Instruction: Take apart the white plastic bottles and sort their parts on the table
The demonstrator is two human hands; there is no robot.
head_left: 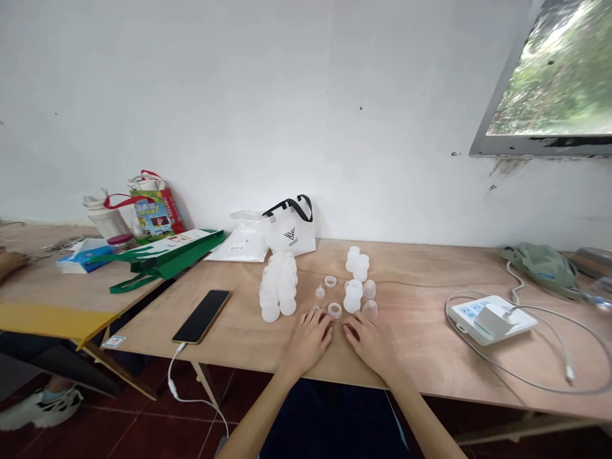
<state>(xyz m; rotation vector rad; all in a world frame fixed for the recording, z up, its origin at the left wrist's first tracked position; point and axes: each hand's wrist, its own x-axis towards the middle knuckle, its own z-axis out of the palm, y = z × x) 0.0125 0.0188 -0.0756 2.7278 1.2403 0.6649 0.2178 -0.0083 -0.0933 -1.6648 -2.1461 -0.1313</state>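
Observation:
My left hand (310, 339) lies palm down near the table's front edge, holding nothing, its fingers loosely stretched. Beside it, also palm down with nothing held, rests my right hand (369, 343). Just beyond my fingertips is a clear plastic screw ring (335, 310), with another ring (330, 280) behind it. A clear bottle teat (320, 291) stands to their left. White small bottles (352, 297) stand ahead of my right hand, beside clear dome caps (370, 290). More white bottles (362, 264) are farther back. Several white bottles (278, 287) form a cluster left of my left hand.
A phone (201, 317) with a cable lies left on the wooden table (411, 357). Behind stand a white tote bag (291, 233) and a plastic packet (241, 239). A power strip (492, 320) with looping cables and a green cloth (542, 269) lie right. A person's hand (10, 264) shows far left.

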